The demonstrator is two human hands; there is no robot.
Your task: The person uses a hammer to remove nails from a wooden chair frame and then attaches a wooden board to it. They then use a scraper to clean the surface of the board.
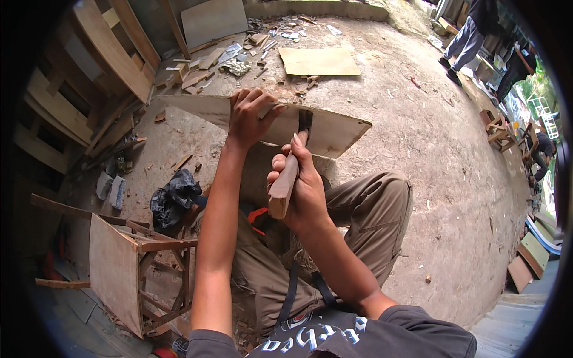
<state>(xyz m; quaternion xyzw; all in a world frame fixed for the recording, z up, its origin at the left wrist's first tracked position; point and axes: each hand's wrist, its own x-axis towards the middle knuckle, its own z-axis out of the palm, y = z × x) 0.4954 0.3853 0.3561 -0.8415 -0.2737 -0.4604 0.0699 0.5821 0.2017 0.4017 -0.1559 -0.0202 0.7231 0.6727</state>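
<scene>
We saw the left hand (249, 116) clenched on the board's (334, 134) top edge at twelve o'clock, while the right hand (301, 188) grasped a wooden-handled tool (285, 184) touching that board.

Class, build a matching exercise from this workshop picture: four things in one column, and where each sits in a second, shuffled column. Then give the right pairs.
1. left hand
2. right hand
3. black bag
4. yellowish board

A. flat on the ground, far side
B. gripping the plywood sheet's top edge
C. crumpled on the ground to the person's left
D. wrapped around a wooden-handled tool

Pairs: 1-B, 2-D, 3-C, 4-A
</scene>
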